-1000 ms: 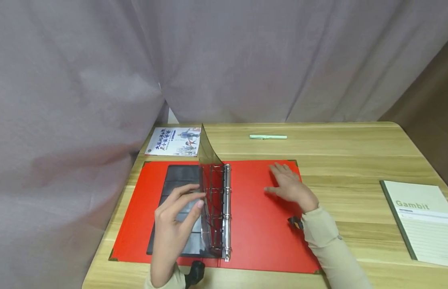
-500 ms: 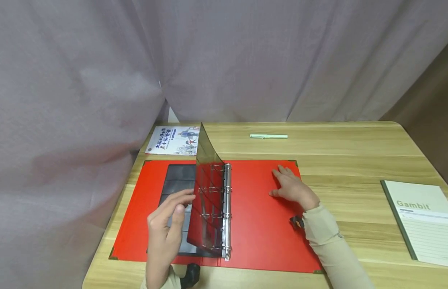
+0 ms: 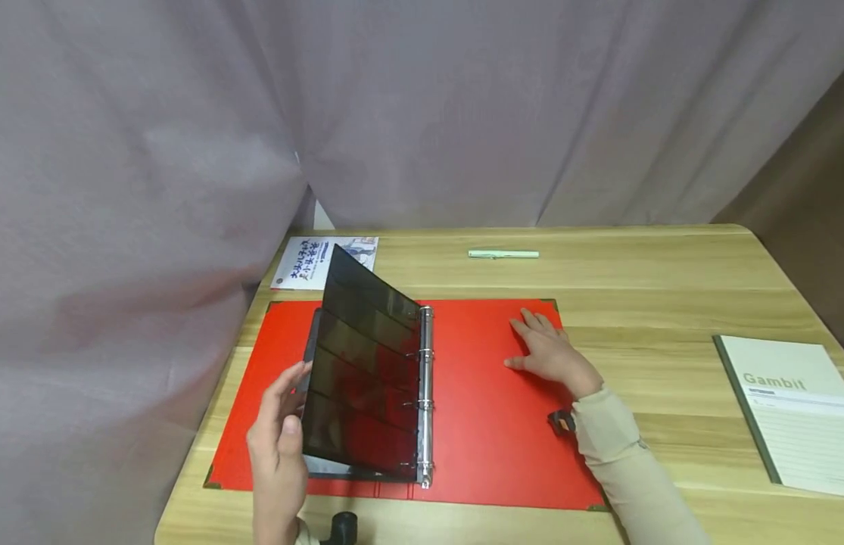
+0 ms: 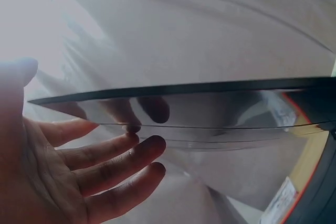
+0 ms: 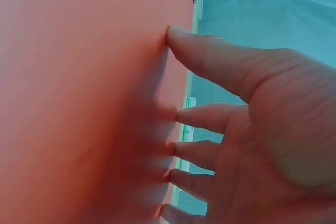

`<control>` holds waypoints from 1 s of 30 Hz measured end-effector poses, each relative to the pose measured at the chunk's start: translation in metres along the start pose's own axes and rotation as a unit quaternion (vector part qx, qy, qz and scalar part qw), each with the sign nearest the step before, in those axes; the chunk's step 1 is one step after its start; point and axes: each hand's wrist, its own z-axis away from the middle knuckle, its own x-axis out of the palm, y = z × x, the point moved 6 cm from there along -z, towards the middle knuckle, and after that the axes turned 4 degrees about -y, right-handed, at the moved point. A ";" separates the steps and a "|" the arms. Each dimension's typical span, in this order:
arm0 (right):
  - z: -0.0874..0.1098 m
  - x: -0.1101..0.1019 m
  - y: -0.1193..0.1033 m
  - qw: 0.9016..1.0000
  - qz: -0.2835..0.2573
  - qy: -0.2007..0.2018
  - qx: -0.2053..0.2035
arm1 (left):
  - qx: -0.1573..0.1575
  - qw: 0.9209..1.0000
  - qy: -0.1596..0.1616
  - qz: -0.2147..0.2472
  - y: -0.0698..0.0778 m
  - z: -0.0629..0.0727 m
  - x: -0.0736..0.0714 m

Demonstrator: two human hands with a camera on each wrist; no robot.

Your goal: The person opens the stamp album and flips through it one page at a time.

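Note:
A red ring binder (image 3: 490, 462) lies spread flat on the wooden table. From its metal rings (image 3: 426, 401) rises a dark translucent pocket page (image 3: 367, 371), tilted over toward the left above other dark pages. My left hand (image 3: 278, 446) is at the page's left edge, fingers relaxed on its far side and the thumb apart from it. The left wrist view has these fingers (image 4: 121, 169) beneath the page (image 4: 210, 106); whether they touch it I cannot tell. With fingers spread, my right hand (image 3: 551, 356) rests its fingertips (image 5: 181, 115) on the binder's right cover.
A picture booklet (image 3: 306, 261) lies at the back left, partly behind the raised page. Further right is a pale green pen (image 3: 503, 254). A notebook marked Gambit (image 3: 789, 416) lies at the right. Grey curtain (image 3: 422, 113) hangs behind the table.
The raised page has swung from nearly upright down toward the left. My left hand has moved left and slightly down with it. My right hand has barely shifted.

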 end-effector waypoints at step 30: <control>0.007 0.006 0.004 1.000 -0.011 0.009 -0.027 | -0.234 0.962 0.083 -0.115 -0.066 0.027 -0.038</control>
